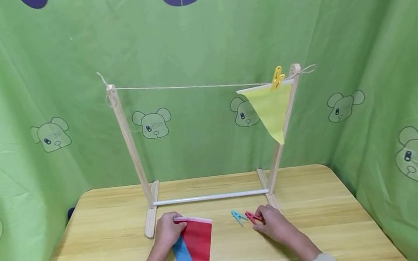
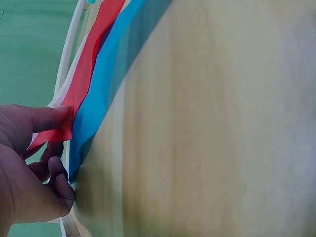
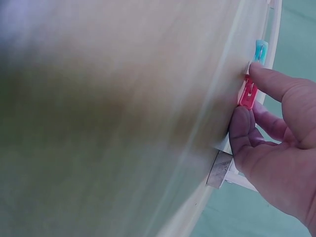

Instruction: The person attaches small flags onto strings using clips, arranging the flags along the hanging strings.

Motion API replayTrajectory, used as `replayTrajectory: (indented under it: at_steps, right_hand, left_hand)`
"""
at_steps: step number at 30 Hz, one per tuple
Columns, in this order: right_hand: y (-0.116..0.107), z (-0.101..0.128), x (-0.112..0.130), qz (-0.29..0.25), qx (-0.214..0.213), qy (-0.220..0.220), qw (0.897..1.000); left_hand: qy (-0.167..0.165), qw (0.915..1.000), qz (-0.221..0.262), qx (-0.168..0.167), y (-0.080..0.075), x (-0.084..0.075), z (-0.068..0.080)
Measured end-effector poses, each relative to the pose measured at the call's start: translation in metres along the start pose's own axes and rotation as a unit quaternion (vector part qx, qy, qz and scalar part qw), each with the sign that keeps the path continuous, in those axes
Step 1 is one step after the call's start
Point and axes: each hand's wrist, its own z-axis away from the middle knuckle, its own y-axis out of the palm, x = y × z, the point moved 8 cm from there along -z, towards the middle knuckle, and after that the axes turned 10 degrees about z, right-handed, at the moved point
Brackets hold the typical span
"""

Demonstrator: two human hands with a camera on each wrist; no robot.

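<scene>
Between thumb and fingers, my left hand (image 1: 168,230) pinches the white-edged top corner of a red triangular pennant (image 1: 199,242). A blue pennant (image 1: 183,257) lies partly behind the red one; whether the fingers hold it too is unclear. On the right, my right hand (image 3: 276,128) has its thumb and fingertips around a small red clothespin (image 3: 249,93) at the tabletop. Just beyond it sits a light blue clothespin (image 1: 238,216), untouched. A yellow pennant (image 1: 271,107) hangs near the string's right end, clipped by a yellow clothespin (image 1: 277,78).
Behind the hands stands a wooden frame with a left post (image 1: 130,145), a right post (image 1: 276,161) and a white crossbar (image 1: 210,198). Twine (image 1: 187,86) spans the post tops. Green printed fabric (image 1: 203,149) surrounds the wooden table (image 1: 109,249).
</scene>
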Motion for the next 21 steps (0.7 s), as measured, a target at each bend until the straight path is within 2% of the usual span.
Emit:
replayTrajectory:
  at_steps: [10, 21]
  right_hand:
    - [-0.002, -0.001, -0.003, -0.029, -0.004, 0.013, 0.999]
    - [-0.007, -0.003, 0.002, -0.058, -0.026, 0.002, 0.998]
  left_hand:
    - [-0.016, 0.9997, 0.019, 0.002, -0.003, 0.0, -0.004]
    - [-0.029, 0.9981, 0.054, 0.01, -0.006, -0.012, -0.004]
